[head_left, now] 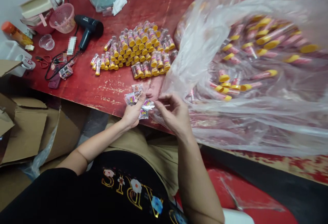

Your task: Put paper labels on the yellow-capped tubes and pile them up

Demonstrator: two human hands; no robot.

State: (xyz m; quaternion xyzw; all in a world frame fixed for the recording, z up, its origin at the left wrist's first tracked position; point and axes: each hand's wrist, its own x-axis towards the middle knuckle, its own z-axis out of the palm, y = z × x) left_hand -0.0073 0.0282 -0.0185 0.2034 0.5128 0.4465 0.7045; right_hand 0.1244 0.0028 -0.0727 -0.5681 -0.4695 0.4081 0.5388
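Note:
Several small printed plastic wrappers [130, 98], flat and shiny, fan out from my left hand [133, 113], which is closed on them by the table's front edge. Just to the right, my right hand [176, 114] is curled, with thumb and forefinger close together at the edge of a silvery wrapper [148, 105]. Whether that wrapper is pinched between them I cannot tell. Beyond both hands, many small clear tubes with yellow caps [138, 46] stand and lie in a tight cluster on the red table [102, 90].
A large clear plastic bag [205, 39] of yellow-capped pink tubes [256, 53] covers the table's right side. At the left are a hair dryer [88, 27], a pink basket [63, 18], red-handled scissors [43, 61] and a white mug [25, 62]. Cardboard boxes [28, 128] stand below the table's left edge.

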